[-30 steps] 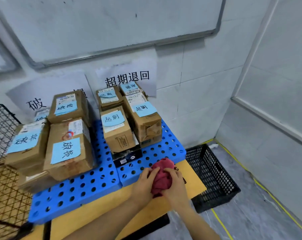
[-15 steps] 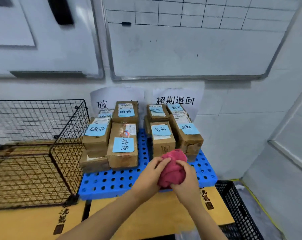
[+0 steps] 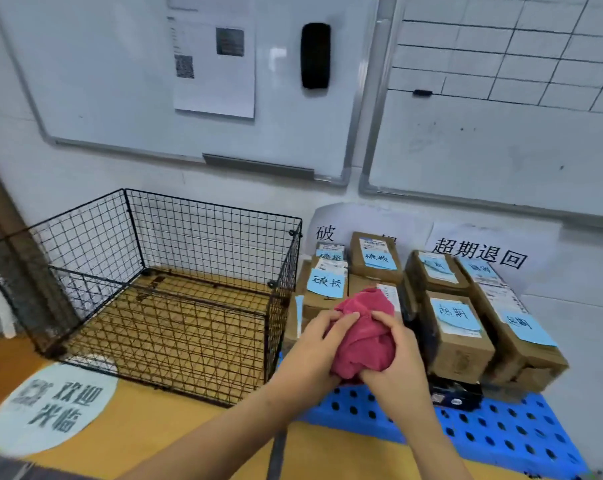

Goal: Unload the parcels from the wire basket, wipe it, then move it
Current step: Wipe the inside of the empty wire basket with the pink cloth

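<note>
A black wire basket (image 3: 203, 216) stands on the yellow floor at the left, with nothing inside it. To its right, several brown parcels (image 3: 459, 341) with light blue notes sit stacked on a blue perforated pallet (image 3: 501, 434). In front of the parcels I hold a bunched red cloth (image 3: 366, 337) between both hands. My left hand (image 3: 314, 344) grips its left side, my right hand (image 3: 397, 355) curls round its right and lower side. The cloth hangs just right of the basket's near right corner.
Two whiteboards (image 3: 501, 150) hang on the wall behind, one with a black eraser (image 3: 315, 55) and a paper sheet. Paper signs with characters are taped above the parcels. A round floor sticker (image 3: 51, 407) lies in front of the basket at the left.
My view has swung left, so the whole basket is now in sight. Both hands keep holding the red cloth, now nearer the basket's right side.
</note>
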